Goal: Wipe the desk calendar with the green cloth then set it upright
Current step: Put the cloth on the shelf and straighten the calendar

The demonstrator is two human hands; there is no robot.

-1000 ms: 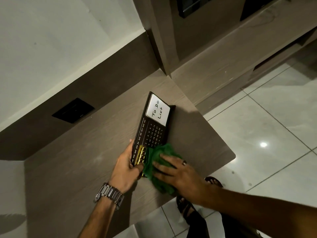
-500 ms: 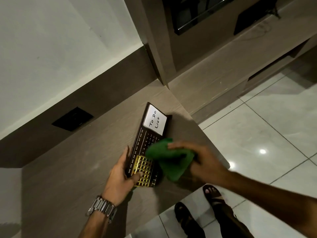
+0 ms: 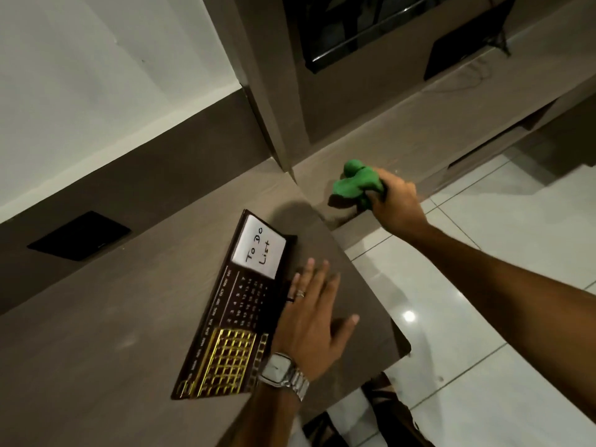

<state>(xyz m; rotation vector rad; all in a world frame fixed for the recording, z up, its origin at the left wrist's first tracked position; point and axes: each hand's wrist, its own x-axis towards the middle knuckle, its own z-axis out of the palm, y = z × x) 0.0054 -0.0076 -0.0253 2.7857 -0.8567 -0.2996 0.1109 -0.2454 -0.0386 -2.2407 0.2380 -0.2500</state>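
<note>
Since a moment ago: the cloth has come off the calendar and been carried away to the right, so I'd judge the wiping finished and the standing-up step next.
Socket plate: a flat black rectangular plate point(image 3: 79, 235) sits in the dark wall panel at far left, well apart from the work.
Bench: the grey-brown wood-grain bench point(image 3: 96, 333) carries the calendar near its right corner.
Calendar: the dark brown desk calendar with gold grid and white "To Do List" card point(image 3: 238, 304) lies tilted back on the bench, not yet upright.
Left hand: the left hand point(image 3: 309, 321), a silver metal wristwatch point(image 3: 283, 372) on its wrist, has shifted from the calendar's left edge to its right edge; its fingers point(image 3: 314, 277) are spread flat, gripping nothing, the little finger touching the calendar's side.
Cloth: the bunched green cloth point(image 3: 356, 185) now hangs over the lower ledge point(image 3: 419, 137) beyond the bench corner.
Right hand: the right hand point(image 3: 395, 201) has its fingers closed round the cloth.
Containers: none that I can see, so nothing is held in any.
</note>
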